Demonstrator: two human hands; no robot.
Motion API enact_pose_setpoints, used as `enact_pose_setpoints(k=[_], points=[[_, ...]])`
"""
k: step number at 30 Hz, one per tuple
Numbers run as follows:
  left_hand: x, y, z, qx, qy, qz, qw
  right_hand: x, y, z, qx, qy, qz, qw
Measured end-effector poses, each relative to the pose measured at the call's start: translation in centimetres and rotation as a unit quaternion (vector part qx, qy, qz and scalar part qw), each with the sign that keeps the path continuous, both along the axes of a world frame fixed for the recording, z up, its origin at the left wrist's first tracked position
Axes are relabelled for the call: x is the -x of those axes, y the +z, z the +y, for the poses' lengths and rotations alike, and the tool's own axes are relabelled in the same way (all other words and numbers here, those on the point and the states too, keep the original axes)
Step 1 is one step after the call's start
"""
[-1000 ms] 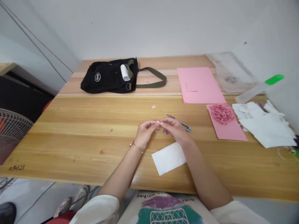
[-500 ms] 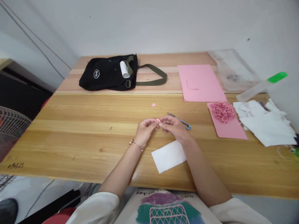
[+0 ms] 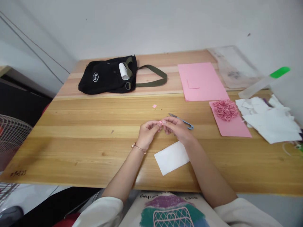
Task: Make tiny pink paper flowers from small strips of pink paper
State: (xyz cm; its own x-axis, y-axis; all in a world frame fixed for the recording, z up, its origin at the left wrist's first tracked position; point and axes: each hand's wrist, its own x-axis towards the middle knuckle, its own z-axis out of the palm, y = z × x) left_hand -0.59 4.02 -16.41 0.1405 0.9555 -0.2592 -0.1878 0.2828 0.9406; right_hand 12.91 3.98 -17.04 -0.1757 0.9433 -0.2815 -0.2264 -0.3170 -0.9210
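Note:
A small piece of pink paper (image 3: 161, 122) is pinched between the fingertips of both my hands above the wooden table (image 3: 78, 132). My left hand (image 3: 149, 131) closes on its left side, thumb against fingers. On the other side my right hand (image 3: 174, 127) grips it the same way. Blue thread snips (image 3: 187, 123) lie just behind my right hand, partly covered by it. A tiny pink paper square (image 3: 154, 106) rests beyond my hands. Partly under my right forearm lies a white sheet of paper (image 3: 171, 159).
At the back left is a black bag (image 3: 106, 77) with a green strap and a white roll on it. Pink sheets (image 3: 203, 82), a pink shredded heap (image 3: 226, 110), white papers (image 3: 270, 123) and a green-capped clear tube (image 3: 265, 83) occupy the right side.
Both hands keep their pinch on the pink paper, with only slight finger movement. The whole view has shifted and tilted a little.

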Motion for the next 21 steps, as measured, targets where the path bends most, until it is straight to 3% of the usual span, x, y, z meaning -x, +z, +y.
enact_pose_setpoints(k=[21], points=[[-0.03, 0.05, 0.02, -0.009, -0.006, 0.027, 1.000, 0.02, -0.12, 0.08, 0.011, -0.007, 0.015, 1.000]])
